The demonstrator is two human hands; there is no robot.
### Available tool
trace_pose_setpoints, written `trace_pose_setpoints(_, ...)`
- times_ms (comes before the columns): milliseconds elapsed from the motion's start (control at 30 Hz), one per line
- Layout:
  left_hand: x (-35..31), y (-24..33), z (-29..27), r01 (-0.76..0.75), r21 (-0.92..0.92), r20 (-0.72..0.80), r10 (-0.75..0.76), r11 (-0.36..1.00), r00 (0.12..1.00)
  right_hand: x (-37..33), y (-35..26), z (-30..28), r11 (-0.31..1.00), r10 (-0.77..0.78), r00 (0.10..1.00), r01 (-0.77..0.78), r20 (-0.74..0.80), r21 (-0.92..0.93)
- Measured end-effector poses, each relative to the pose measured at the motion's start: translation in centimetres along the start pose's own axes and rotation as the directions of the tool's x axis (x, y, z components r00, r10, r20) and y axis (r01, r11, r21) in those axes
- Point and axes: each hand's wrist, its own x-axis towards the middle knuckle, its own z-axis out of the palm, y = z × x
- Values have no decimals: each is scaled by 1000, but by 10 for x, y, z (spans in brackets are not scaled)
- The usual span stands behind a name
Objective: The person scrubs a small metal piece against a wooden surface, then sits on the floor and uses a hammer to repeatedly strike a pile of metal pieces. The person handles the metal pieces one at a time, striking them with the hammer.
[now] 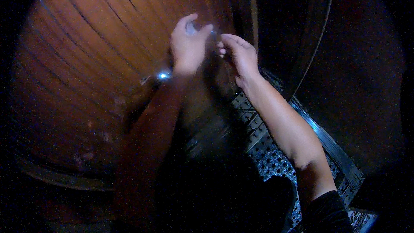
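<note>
My left hand [188, 45] is raised in front of a large orange-brown curved surface [103, 39] crossed by dark lines. Its thumb and fingers curl around a small pale bluish thing [191, 28], too blurred to name. Just to the right, my right hand [241, 56] has its thumb and forefinger pressed together in a pinch. What sits in that pinch, if anything, is too small to make out. The two hands are close but apart. Something on my left wrist [163, 76] shines brightly.
Below my right forearm lies a perforated metal floor or step [269, 159]. A bundle of shiny, thin metal strands [317, 127] runs beside it. A pale curved strip [253, 13] and a thin curved line [321, 34] rise on the right. Deep shadow hides much else.
</note>
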Motion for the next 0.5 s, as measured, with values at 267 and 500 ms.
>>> trace_pose_setpoints(267,-63,-9,-10,113,-327,308,-7,938,951,-26,-24,-4,964,-26,919,127,394,-233)
trace_pose_setpoints(500,-54,-24,5,100,-343,407,51,934,912,-6,-24,-22,852,-92,889,303,448,-427)
